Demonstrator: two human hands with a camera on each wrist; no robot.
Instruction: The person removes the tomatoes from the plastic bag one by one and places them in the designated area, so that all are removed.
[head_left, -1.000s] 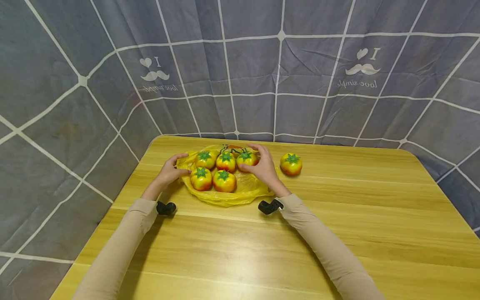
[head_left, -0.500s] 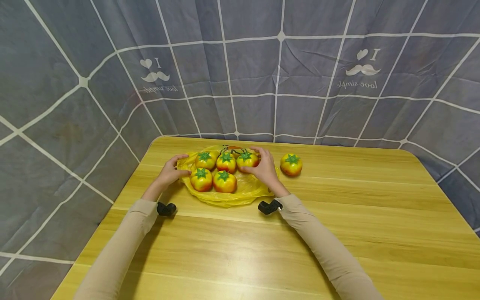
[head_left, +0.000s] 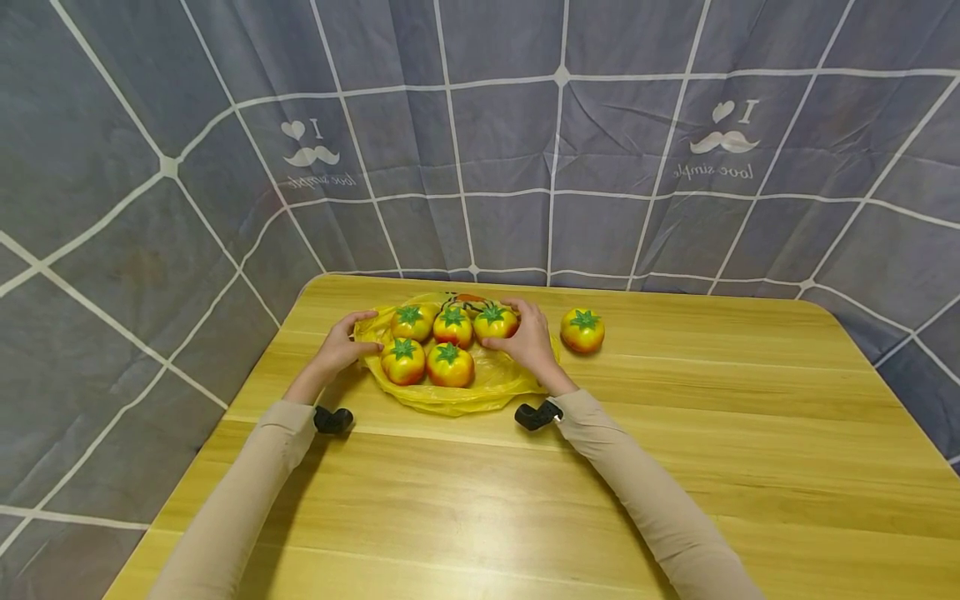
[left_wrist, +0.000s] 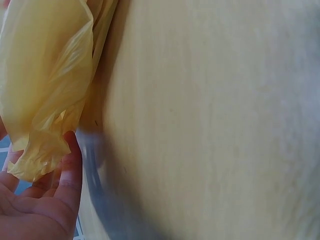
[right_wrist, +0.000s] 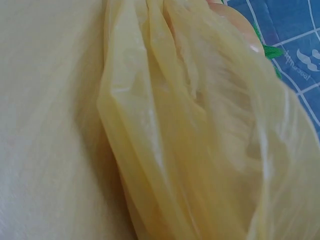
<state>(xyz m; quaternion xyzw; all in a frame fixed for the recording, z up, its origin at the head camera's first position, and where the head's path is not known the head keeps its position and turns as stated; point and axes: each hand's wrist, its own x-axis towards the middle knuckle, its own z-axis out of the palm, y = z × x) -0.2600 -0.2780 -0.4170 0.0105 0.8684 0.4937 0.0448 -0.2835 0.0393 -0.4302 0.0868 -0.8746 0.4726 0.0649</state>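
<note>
A yellow plastic bag (head_left: 495,371) lies spread on the table, bearing several yellow-red tomatoes with green star-shaped tops, among them a front-left tomato (head_left: 402,371). My left hand (head_left: 341,343) holds the bag's left edge, its thumb tip close by that tomato; the left wrist view shows its fingers curved about the crumpled bag end (left_wrist: 37,162). At the bag's right side, my right hand (head_left: 529,337) grips the back-right tomato (head_left: 493,330), thumb in front and fingers behind. In the right wrist view bag folds (right_wrist: 175,130) hide the right hand.
A single tomato (head_left: 582,330) sits on the wooden table (head_left: 712,400), off the bag, to the right of my right hand. A grey curtain (head_left: 510,142) with white lines hangs behind the table and along its left.
</note>
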